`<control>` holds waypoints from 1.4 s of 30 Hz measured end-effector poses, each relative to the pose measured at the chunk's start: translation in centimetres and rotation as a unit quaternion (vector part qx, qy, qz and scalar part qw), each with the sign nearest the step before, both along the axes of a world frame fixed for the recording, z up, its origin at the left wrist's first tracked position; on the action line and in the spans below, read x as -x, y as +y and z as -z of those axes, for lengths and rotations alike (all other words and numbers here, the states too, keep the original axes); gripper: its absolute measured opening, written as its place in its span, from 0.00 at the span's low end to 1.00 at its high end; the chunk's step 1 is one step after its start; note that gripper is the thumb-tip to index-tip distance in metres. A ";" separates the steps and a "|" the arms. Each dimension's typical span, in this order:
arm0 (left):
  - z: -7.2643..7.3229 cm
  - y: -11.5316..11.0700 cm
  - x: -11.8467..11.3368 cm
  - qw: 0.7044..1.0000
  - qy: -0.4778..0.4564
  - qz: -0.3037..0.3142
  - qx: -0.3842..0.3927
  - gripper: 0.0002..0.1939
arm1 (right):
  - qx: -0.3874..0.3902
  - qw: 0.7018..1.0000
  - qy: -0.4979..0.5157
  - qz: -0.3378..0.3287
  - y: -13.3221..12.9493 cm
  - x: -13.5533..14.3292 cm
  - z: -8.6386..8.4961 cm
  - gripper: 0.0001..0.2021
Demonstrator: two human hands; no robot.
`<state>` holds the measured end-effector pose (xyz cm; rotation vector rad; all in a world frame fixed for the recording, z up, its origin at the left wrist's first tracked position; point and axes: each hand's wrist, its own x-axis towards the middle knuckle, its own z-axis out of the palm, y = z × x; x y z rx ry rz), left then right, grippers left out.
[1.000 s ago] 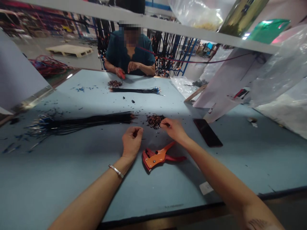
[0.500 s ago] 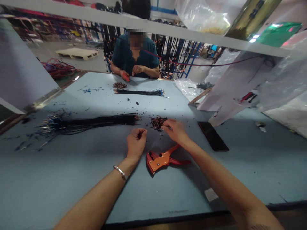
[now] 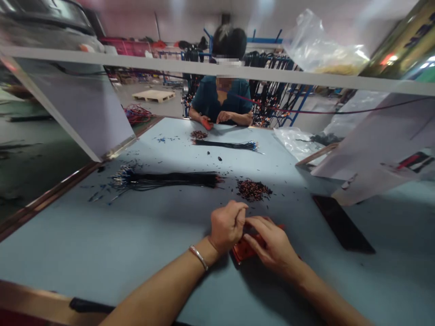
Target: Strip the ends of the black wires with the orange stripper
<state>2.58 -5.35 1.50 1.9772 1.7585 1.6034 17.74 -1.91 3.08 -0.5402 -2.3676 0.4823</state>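
Observation:
My left hand (image 3: pixel 228 226) is closed in a pinch above the table, and anything between its fingertips is too small to make out. Close beside it, my right hand (image 3: pixel 277 246) hovers over the orange-red wire stripper (image 3: pixel 244 251), thumb and forefinger apart. That hand covers most of the tool, so only the jaw end shows. Beyond both hands lies a heap of short dark and coppery pieces (image 3: pixel 253 190). A bundle of black wires (image 3: pixel 173 179) stretches to the left of the heap, with blue and pale tips at its far left end.
A dark phone (image 3: pixel 343 222) lies at the right. Across the table (image 3: pixel 142 244), a person (image 3: pixel 220 102) holds a red tool near a second wire bundle (image 3: pixel 226 144) and heap (image 3: pixel 199 135). A white shelf bar (image 3: pixel 163 65) crosses above. Plastic bags are at the right.
My left hand has moved right, toward the wire stripper. My right hand has left the heap and come back over the tool. The head view has shifted left and up.

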 end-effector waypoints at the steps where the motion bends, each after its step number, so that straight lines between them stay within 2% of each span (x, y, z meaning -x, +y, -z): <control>1: 0.1 -0.1 -0.2 0.999 0.032 0.006 -0.013 0.14 | -0.003 1.000 0.014 -0.002 -0.1 0.2 0.0 0.07; 4: 0.4 0.0 -0.5 0.995 0.092 0.013 -0.036 0.13 | 0.001 0.999 0.031 -0.008 -0.4 0.3 0.2 0.07; 12: 0.4 0.1 -0.6 0.993 0.100 0.013 -0.068 0.13 | -0.009 1.000 0.019 -0.005 -0.1 -0.3 0.8 0.09; 15: 0.3 0.1 -0.5 0.989 0.122 0.035 -0.076 0.12 | -0.001 1.000 0.015 0.027 0.5 -1.0 1.1 0.09; 19: 0.1 0.0 -0.5 0.981 0.174 0.069 -0.052 0.10 | 0.007 0.996 0.004 0.084 1.3 -2.1 1.4 0.10; 22: 0.2 0.1 -0.3 0.978 0.189 0.082 -0.022 0.10 | 0.019 0.996 -0.003 0.085 1.7 -2.5 1.5 0.10; 28: 0.7 0.3 -0.1 0.979 0.177 0.099 0.004 0.12 | 0.047 0.995 -0.013 0.089 2.0 -2.8 0.9 0.12; 34: 0.8 0.3 0.0 0.982 0.092 0.154 0.054 0.10 | 0.167 0.986 -0.022 0.023 2.7 -3.5 0.4 0.15; 36: 0.8 0.4 0.1 0.981 0.068 0.168 0.075 0.09 | 0.200 0.979 -0.023 0.020 2.9 -3.8 0.3 0.16; 38: 0.8 0.7 0.4 0.985 0.040 0.143 0.089 0.10 | 0.217 0.975 -0.022 0.045 3.2 -4.2 0.1 0.16; 40: 0.9 1.1 0.8 0.992 -0.009 0.073 0.103 0.10 | 0.218 0.972 -0.023 0.084 3.4 -4.6 -0.3 0.15; 42: 0.9 1.5 1.1 0.991 -0.069 -0.012 0.118 0.10 | 0.212 0.972 -0.042 0.087 3.5 -5.1 -1.0 0.14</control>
